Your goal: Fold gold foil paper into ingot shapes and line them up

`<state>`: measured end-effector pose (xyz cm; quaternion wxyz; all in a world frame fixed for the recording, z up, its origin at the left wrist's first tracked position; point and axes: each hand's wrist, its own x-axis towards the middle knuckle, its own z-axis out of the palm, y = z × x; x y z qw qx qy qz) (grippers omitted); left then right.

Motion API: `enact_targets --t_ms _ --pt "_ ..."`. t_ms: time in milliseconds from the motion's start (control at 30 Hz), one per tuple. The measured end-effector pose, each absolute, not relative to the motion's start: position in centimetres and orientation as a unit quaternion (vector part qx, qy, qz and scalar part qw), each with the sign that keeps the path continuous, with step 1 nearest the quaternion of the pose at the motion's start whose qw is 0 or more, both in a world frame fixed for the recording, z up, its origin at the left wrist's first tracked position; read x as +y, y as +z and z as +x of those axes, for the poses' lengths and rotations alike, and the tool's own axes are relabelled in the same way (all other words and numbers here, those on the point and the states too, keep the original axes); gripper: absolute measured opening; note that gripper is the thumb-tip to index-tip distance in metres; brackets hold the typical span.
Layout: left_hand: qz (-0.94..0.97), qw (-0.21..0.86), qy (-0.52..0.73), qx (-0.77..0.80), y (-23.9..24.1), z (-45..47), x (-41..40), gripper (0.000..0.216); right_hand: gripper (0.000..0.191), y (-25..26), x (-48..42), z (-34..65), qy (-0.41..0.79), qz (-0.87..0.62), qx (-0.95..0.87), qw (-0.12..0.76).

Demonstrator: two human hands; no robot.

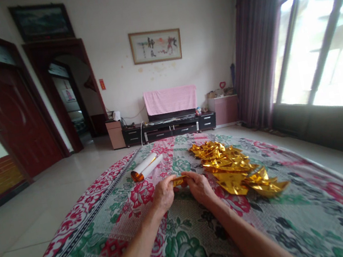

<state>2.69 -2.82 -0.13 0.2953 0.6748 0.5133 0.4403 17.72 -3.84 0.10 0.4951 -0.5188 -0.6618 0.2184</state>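
Observation:
My left hand [163, 193] and my right hand [200, 186] meet over a floral cloth [115, 225], both pinching one small piece of gold foil paper [179, 181] between their fingertips. Most of that piece is hidden by my fingers. Just right of my right hand lies a pile of folded gold foil shapes [234, 168], stretching away from me. Up and to the left of my left hand lies a roll of foil paper [146, 167], white outside and gold inside.
The cloth is spread on a pale tiled floor [26, 223]. A dark low cabinet with a pink-covered television [170, 100] stands at the far wall. Red doors are at the left; a window and purple curtain [256, 44] are at the right.

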Motion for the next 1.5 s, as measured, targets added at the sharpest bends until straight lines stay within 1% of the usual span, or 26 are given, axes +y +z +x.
enact_targets --t_ms 367,533,900,1500 --pt "0.69 0.256 0.441 0.514 0.14 2.89 -3.3 0.037 0.037 -0.18 -3.78 17.74 0.213 -0.507 -0.671 0.497" --pt "0.683 0.28 0.441 0.51 0.07 2.94 -3.17 0.038 0.039 -0.26 -3.78 17.82 0.223 -0.505 -0.665 0.503" --pt "0.678 0.304 0.441 0.503 0.16 2.82 -3.33 0.039 0.037 -0.29 -3.71 17.8 0.233 -0.498 -0.664 0.508" --pt "0.675 0.278 0.441 0.522 -0.49 2.58 -2.71 0.037 0.037 -0.05 -4.08 17.85 0.221 -0.497 -0.681 0.49"
